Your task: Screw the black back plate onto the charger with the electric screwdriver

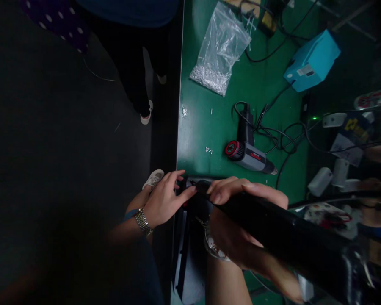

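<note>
Right hand (241, 192) is wrapped over the top of a long black tube (282, 231), fingers curled round it and closed on it near its tip. The tube's long axis slants from that tip, just off the near left corner of the green workbench (209, 84), down toward the lower right, swelling thick and glossy as it nears the camera. Left hand (165, 199), wristwatch (142, 221) on it, hangs at the bench's left edge with fingers spread, fingertips touching the tube's end from the left; it grips nothing that I can make out. So both hands meet at the tip, the left the nearer to the opening. Farther back on the bench lie a heat gun (250, 154) and a clear bag of small metal parts (220, 48), well apart from the hands. A person's legs (136, 76) stand beyond the left edge.
</note>
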### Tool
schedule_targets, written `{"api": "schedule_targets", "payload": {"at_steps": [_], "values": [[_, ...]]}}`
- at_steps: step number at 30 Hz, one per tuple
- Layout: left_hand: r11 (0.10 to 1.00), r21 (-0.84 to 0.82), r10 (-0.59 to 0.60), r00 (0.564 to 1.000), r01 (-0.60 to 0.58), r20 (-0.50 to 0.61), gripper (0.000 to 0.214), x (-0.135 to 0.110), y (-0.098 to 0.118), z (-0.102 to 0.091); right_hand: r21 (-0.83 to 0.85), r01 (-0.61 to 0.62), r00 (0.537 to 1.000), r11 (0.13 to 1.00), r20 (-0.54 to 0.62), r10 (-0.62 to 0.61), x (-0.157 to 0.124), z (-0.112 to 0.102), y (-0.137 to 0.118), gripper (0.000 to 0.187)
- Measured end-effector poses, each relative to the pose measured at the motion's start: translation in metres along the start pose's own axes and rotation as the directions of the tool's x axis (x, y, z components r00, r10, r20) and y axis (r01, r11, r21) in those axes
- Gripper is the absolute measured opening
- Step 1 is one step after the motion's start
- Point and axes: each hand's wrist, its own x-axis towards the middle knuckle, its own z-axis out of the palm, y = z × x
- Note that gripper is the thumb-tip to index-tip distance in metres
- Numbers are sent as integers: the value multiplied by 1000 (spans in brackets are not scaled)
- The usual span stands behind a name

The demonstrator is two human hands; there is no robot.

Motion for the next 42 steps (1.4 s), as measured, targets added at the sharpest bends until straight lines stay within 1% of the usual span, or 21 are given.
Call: {"api": "schedule_targets", "payload": {"at_steps": [2,5,9,12,15,16,18,19,23,24,27,32,33,35,37,40,42], "values": [[998,48,-36,999,34,41,80,-6,2,2,-21,5,1000,1000,-20,-5,-2,2,1,43],[984,168,-60,997,51,47,89,-10,5,5,-67,-12,1000,998,17,13,-2,3,3,37],[974,190,-138,988,124,62,87,-7,5,5,-79,72,994,994,88,-65,-3,6,7,30],[978,172,-130,989,118,64,84,-5,2,4,-90,84,989,992,130,-72,-5,5,7,26],[978,172,-132,989,120,63,83,-4,-1,3,-113,51,986,992,164,-32,-3,0,6,22],[976,180,-133,989,121,60,83,-4,-2,3,-109,63,980,992,195,-41,-2,-1,6,21],[975,192,-126,991,114,51,83,-4,-3,3,-76,124,956,989,278,-99,-1,-3,7,23],[974,196,-122,991,110,49,83,-4,-3,2,-65,145,948,987,294,-120,0,-3,8,24],[974,200,-122,991,108,60,84,-3,-2,1,-105,121,970,987,224,-95,-3,3,8,31],[974,197,-125,990,110,65,84,-3,-2,1,-111,127,969,986,226,-100,-4,5,8,32],[974,189,-138,988,122,75,84,-3,-1,0,-89,161,958,983,252,-134,-5,3,8,34],[978,169,-136,988,122,73,84,-3,-3,0,-80,109,943,991,322,-77,-2,-3,6,26],[978,166,-137,988,123,74,84,-3,-4,1,-95,97,949,991,310,-63,-2,-3,5,25],[979,162,-135,988,122,77,84,-3,-5,2,-126,83,967,989,249,-50,-3,0,5,24],[982,154,-125,989,112,78,84,-3,-5,3,-136,93,977,986,204,-64,-5,3,6,28],[982,150,-125,988,111,89,80,-1,-4,4,-112,94,981,989,180,-72,-7,6,9,34],[980,160,-132,987,117,92,76,1,-4,5,-101,50,987,994,160,-34,-8,4,11,36]]}}
